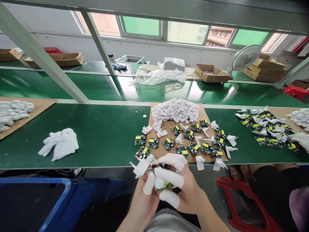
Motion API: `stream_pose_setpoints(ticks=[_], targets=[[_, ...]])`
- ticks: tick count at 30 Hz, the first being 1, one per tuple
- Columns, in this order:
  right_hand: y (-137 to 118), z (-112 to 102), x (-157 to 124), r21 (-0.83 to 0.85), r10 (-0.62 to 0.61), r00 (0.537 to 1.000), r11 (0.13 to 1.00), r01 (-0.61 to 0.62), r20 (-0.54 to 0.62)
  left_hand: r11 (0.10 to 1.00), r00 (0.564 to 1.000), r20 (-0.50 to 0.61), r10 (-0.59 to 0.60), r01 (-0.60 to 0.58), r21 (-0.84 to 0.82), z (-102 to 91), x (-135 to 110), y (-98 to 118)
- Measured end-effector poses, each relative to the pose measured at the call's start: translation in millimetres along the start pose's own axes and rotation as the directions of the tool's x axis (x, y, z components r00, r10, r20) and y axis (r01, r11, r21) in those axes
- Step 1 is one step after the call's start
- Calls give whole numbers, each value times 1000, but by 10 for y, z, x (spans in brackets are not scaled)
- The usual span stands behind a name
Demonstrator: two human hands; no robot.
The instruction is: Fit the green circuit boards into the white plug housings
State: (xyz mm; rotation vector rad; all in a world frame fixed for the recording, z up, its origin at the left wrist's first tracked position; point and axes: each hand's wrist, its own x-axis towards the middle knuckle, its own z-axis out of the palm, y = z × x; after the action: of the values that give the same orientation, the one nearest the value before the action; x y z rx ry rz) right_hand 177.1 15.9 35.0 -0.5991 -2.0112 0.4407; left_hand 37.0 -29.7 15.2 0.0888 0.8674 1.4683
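Observation:
Both my hands wear white finger covers and meet just in front of the table edge. My left hand [144, 196] grips a green circuit board [166, 185] with a yellow component, from the left and below. My right hand [185, 183] closes over the same board from the right, its covered fingers hiding much of it. A white plug housing [141, 167] with pins pointing left sits at the board's left end, by dark wires. Beyond my hands, more circuit boards [169, 144] and white plug pieces [200, 162] lie scattered on a brown cardboard sheet [166, 125].
A heap of small white parts [177, 109] covers the sheet's far end. White gloves [61, 144] lie on the green table [103, 129]. At right, another person's gloved hand [300, 140] is near more boards. A red stool [233, 199] and blue crate [67, 190] stand below.

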Motion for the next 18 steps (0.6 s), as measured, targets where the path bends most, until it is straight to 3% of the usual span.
stream_pose_setpoints(ticks=[5, 9, 18], targets=[[-31, -61, 32, -80, -78, 996, 994, 81, 41, 999, 999, 19, -26, 26, 22, 113, -128, 110], [-105, -139, 120, -86, -48, 998, 995, 51, 39, 996, 996, 48, -79, 77, 48, 209, -180, 210], [-75, -357, 495, -125, -90, 996, 988, 91, 19, 997, 988, 140, -69, 62, 53, 597, -47, 505]])
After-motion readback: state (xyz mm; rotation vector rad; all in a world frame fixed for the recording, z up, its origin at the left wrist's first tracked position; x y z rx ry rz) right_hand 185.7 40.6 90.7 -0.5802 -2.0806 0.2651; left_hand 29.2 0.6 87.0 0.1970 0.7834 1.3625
